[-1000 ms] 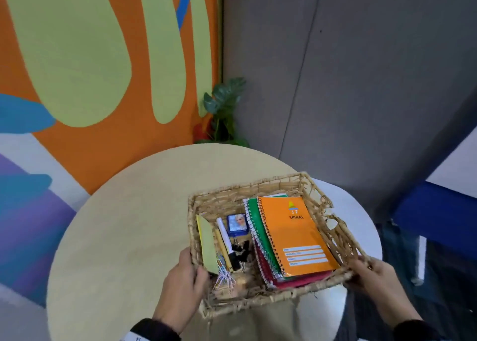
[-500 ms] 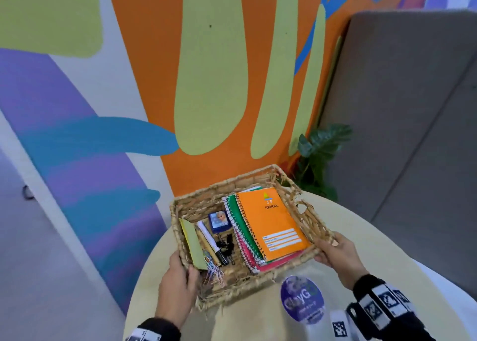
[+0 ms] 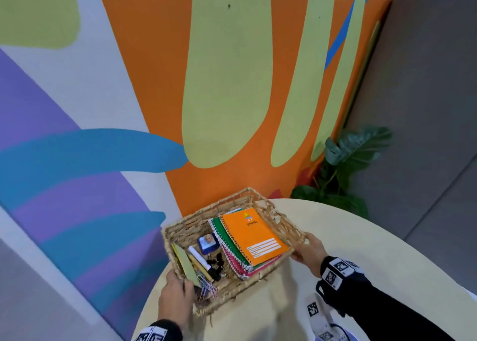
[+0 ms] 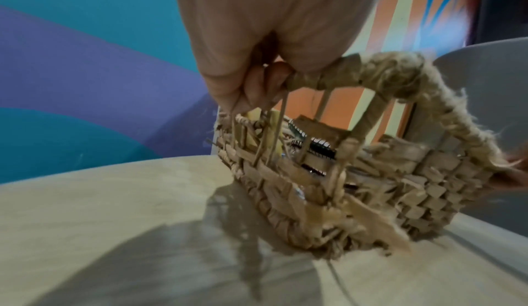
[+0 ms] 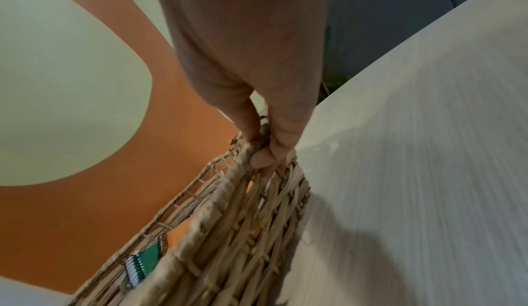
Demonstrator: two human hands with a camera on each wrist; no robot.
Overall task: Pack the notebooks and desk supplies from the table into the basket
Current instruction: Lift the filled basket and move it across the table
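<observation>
Packing looks essentially finished, judging from how things lie. Inside the basket (image 3: 284,228) a stack of notebooks (image 3: 254,240) fills the 3 o'clock half, an orange one on top with green and pink covers showing beneath. The 9 o'clock half holds the small supplies: a yellow-green pad (image 3: 186,265) leaning on the wall, a white marker (image 3: 200,257), a small blue box (image 3: 207,242), black binder clips (image 3: 216,261) and coloured paper clips (image 3: 206,287). No loose supplies show on the visible part of the counter (image 3: 361,250).

Both hands hold the basket. The left hand (image 3: 176,298) has its fingers curled round the rim at the 7 o'clock corner; the right hand (image 3: 308,253) pinches the rim at 3 o'clock, thumb over the woven edge. The basket sits at the counter's 10 o'clock edge, partly overhanging it. Whether it rests on the counter or is just lifted cannot be told; the left wrist view is blurred and shows its shadow beneath.

What is left, at most, is setting the basket down. The counter's near and far right parts are cut off, so stray items there cannot be ruled out. Things under the notebooks are hidden.
</observation>
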